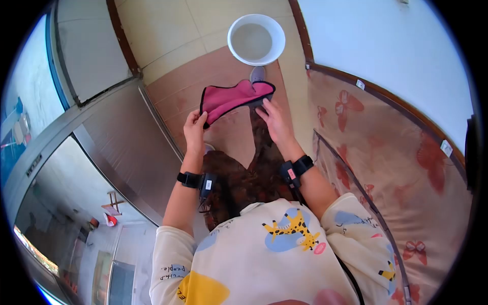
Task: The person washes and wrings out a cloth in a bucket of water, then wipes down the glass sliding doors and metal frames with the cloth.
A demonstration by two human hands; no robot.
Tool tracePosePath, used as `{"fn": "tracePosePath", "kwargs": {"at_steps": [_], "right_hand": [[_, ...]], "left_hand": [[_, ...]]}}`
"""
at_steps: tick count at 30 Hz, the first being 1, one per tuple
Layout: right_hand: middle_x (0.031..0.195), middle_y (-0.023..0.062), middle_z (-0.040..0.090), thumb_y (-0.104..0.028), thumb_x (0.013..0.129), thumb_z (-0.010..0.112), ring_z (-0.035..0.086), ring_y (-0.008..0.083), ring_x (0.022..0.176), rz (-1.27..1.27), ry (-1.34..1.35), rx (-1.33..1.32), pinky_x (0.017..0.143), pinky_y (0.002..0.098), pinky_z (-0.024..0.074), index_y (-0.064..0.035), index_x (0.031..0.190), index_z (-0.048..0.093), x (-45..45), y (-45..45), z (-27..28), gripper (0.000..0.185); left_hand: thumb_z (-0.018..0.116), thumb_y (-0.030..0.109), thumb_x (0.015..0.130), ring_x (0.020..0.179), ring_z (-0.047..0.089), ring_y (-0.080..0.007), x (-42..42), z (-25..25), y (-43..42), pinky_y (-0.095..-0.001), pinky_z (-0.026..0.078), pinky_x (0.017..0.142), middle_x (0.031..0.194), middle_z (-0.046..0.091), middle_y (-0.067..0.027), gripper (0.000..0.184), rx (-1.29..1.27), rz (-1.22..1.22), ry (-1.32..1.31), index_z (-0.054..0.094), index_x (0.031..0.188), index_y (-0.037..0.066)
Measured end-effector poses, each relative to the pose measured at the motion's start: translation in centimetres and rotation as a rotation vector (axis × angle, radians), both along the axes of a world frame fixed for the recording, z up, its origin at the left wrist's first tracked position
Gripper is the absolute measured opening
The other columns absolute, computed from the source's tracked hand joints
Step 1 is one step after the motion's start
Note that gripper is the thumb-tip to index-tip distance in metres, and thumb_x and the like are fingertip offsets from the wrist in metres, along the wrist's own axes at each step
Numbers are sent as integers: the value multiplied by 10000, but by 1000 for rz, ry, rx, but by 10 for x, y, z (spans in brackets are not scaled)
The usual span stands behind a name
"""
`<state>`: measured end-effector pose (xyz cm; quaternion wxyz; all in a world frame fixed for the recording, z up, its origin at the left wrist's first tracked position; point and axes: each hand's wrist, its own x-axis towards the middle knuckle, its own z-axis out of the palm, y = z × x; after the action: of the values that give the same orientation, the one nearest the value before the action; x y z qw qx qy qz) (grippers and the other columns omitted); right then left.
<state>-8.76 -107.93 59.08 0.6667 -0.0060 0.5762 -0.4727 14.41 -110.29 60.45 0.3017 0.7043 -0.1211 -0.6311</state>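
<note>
A pink cloth (231, 97) with a black edge is stretched between my two hands, above the reddish floor mat. Its left end is pinched in my left hand (194, 129), at the lower left corner. My right hand (274, 119) grips the right end, where a grey underside shows beneath the folded pink. Both wrists wear black straps with small devices. Beyond the cloth, a white bucket (280, 43) holds cloudy liquid.
A reddish mat (173, 81) lies on beige floor tiles. A refrigerator-like grey panel (127, 127) stands at the left, beside a window frame. A butterfly-patterned curtain (376, 137) hangs at the right below a white wall. My shoe is beside the bucket.
</note>
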Motion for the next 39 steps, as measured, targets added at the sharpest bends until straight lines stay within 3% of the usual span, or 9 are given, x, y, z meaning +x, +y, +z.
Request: {"fn": "tracePosePath", "kwargs": {"at_steps": [12, 17, 19, 20, 25, 30, 33, 36, 39], "right_hand": [[957, -2, 592, -181, 888, 623, 570, 110, 898, -56, 182, 116, 813, 280, 491, -52, 1008, 628, -97, -143, -101, 177], [1101, 93, 577, -165, 901, 589, 581, 186, 1020, -74, 129, 257, 837, 308, 497, 6, 1223, 520, -100, -156, -194, 371], [1188, 124, 534, -159, 907, 571, 566, 216, 1068, -138, 161, 284, 858, 323, 495, 31, 1274, 447, -95, -165, -236, 432], [1274, 155, 492, -153, 913, 553, 550, 246, 1117, -201, 199, 292, 879, 339, 493, 56, 1325, 374, -93, -170, -256, 496], [1341, 156, 458, -131, 905, 522, 515, 243, 1163, -154, 327, 274, 947, 387, 435, 6, 1375, 343, -94, -161, -341, 522], [1327, 170, 475, -209, 805, 604, 481, 323, 1203, 698, 1000, 279, 984, 375, 402, -120, 1337, 436, -87, -166, -425, 565], [1201, 190, 563, -220, 759, 630, 537, 350, 1118, 551, 1491, 122, 954, 373, 426, -151, 1291, 476, -75, -179, -480, 558], [1064, 182, 631, -197, 742, 633, 603, 345, 989, 498, 866, 368, 871, 384, 468, -118, 1197, 547, -67, -206, -467, 469], [965, 154, 655, -191, 734, 638, 631, 315, 838, 486, 667, 292, 767, 383, 486, -79, 1020, 622, -50, -207, -448, 308]], "left_hand": [[637, 140, 844, 688, 565, -80, -132, -134, -183, -216, 471, 513, 815, 591, -3, 203, 25, -157, 14, 595, 1022, 51], [644, 151, 842, 671, 562, -106, -155, -226, -198, -243, 517, 532, 785, 576, -28, 239, 216, -249, -24, 572, 1026, 16], [630, 162, 858, 807, 574, -151, -166, -257, -206, -261, 543, 586, 935, 566, -82, 369, 281, -80, 110, 504, 1149, -27], [602, 189, 881, 1049, 530, -233, -174, -269, -210, -327, 546, 761, 1190, 492, -159, 554, 281, 36, 118, 356, 1308, -64], [583, 225, 889, 1257, 402, -266, -172, -322, -217, -388, 384, 1013, 1411, 347, -177, 681, 175, -94, -4, 230, 1420, -14], [595, 240, 870, 1251, 408, -229, -157, -355, -201, -339, 378, 979, 1450, 328, -104, 675, 257, -429, -46, 271, 1442, 87], [592, 274, 870, 1249, 410, -226, -160, -377, -198, -348, 373, 973, 1450, 330, -96, 680, 279, -431, 29, 264, 1451, 144], [570, 357, 888, 1260, 393, -224, -178, -388, -207, -388, 382, 966, 1426, 362, -96, 688, 368, -274, 55, 234, 1463, 187], [536, 453, 898, 1184, 476, -230, -186, -420, -210, -434, 439, 904, 1359, 438, -98, 664, 473, -144, -6, 260, 1444, 193]]}}
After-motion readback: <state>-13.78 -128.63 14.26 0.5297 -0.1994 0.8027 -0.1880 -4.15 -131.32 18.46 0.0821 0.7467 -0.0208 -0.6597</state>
